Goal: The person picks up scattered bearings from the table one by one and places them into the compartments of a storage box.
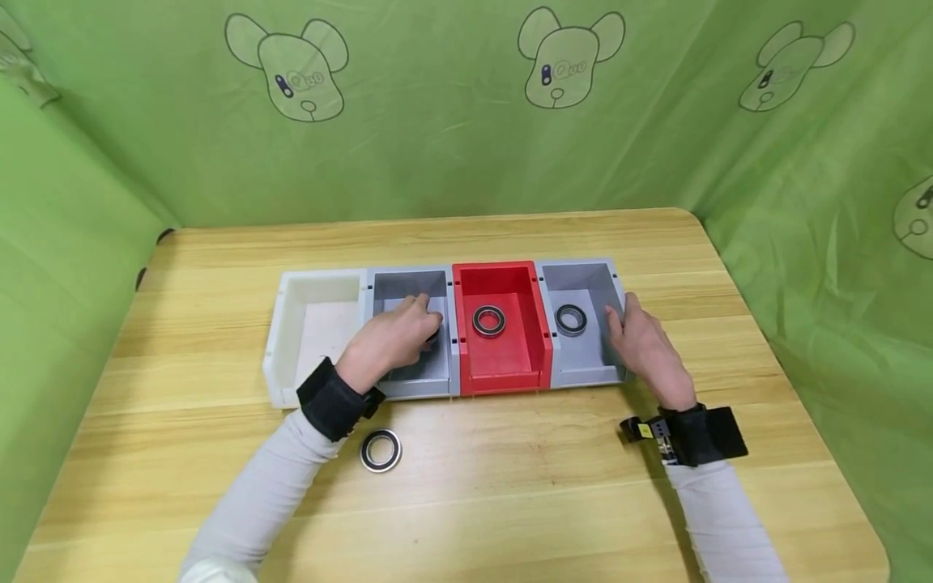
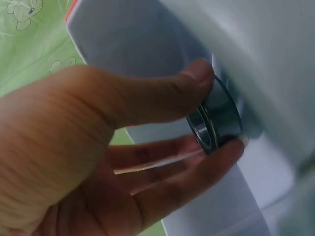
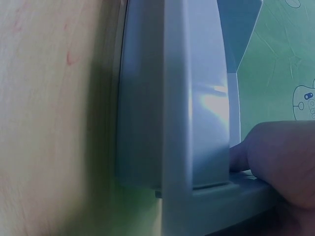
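Note:
My left hand [image 1: 399, 336] reaches into the left grey bin [image 1: 415, 389]. Between thumb and fingertips it pinches a ball bearing [image 2: 221, 115], a dark ring seen edge-on in the left wrist view; the head view mostly hides it behind the fingers. At the far right end of the row, my right hand [image 1: 649, 348] grips the side wall of the right grey bin [image 1: 586, 376], thumb inside and the other fingers outside. A bearing [image 1: 571, 320] lies in that bin. Another bearing [image 1: 489, 321] lies in the red bin [image 1: 506, 382] between the two grey ones.
A white bin [image 1: 279, 348] forms the left end of the joined row. One more bearing [image 1: 381, 450] lies flat on the wooden table [image 1: 510, 502], in front of the bins and near the left forearm. Green cloth [image 1: 452, 162] hangs around the back and sides.

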A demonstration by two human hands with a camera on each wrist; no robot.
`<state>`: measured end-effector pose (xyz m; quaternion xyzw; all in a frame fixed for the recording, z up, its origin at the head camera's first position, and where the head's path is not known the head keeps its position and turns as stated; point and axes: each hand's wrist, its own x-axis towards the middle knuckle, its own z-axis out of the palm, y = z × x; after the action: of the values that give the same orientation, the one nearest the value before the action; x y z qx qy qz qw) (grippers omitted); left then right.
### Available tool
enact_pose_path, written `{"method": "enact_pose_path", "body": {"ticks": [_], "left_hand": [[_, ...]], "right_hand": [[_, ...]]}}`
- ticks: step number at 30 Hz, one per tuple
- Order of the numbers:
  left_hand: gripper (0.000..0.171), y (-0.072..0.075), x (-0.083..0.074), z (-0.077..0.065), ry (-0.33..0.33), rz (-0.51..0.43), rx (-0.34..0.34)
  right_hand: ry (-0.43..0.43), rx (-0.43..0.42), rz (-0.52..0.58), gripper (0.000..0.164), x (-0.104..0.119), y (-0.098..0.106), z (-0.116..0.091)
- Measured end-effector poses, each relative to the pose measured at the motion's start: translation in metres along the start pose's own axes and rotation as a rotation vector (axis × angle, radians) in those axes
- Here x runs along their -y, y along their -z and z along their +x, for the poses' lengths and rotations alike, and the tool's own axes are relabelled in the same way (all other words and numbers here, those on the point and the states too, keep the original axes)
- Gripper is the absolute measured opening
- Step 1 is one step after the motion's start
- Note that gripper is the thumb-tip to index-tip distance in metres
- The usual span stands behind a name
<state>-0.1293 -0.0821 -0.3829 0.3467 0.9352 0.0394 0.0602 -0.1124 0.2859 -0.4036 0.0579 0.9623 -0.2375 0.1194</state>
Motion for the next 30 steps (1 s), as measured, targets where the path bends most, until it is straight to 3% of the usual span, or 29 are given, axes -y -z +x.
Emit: {"method": "enact_pose_path", "body": {"ticks": [7, 12, 17, 21, 26, 28, 30], "left_hand": [[0.01, -0.006, -0.001, 0.004, 0.078, 0.01, 0.077], [0.012, -0.006, 0.0, 0.001, 0.092, -0.011, 0.08], [0.013, 0.004, -0.002, -0.008, 0.102, -0.054, 0.062], [0.019, 0.02, -0.009, -0.027, 0.106, -0.02, -0.033], [0.02, 0.034, -0.02, -0.061, 0.069, 0.099, -0.27], [0.021, 0.038, -0.025, -0.074, 0.067, 0.126, -0.309], [0.023, 0.04, -0.03, -0.087, 0.075, 0.132, -0.295]], "right_hand": [[-0.009, 0.006, 0.001, 0.05, 0.001, 0.001, -0.001], [-0.006, 0.005, -0.002, 0.05, 0.001, 0.0, -0.001], [-0.001, 0.009, 0.0, 0.051, -0.001, -0.002, 0.001], [-0.006, 0.019, 0.003, 0.051, -0.001, -0.002, 0.001], [-0.017, 0.022, -0.002, 0.052, -0.001, -0.002, 0.002], [-0.011, 0.016, -0.004, 0.051, -0.001, -0.002, 0.001], [-0.002, 0.009, -0.004, 0.051, -0.001, -0.003, 0.001]]}}
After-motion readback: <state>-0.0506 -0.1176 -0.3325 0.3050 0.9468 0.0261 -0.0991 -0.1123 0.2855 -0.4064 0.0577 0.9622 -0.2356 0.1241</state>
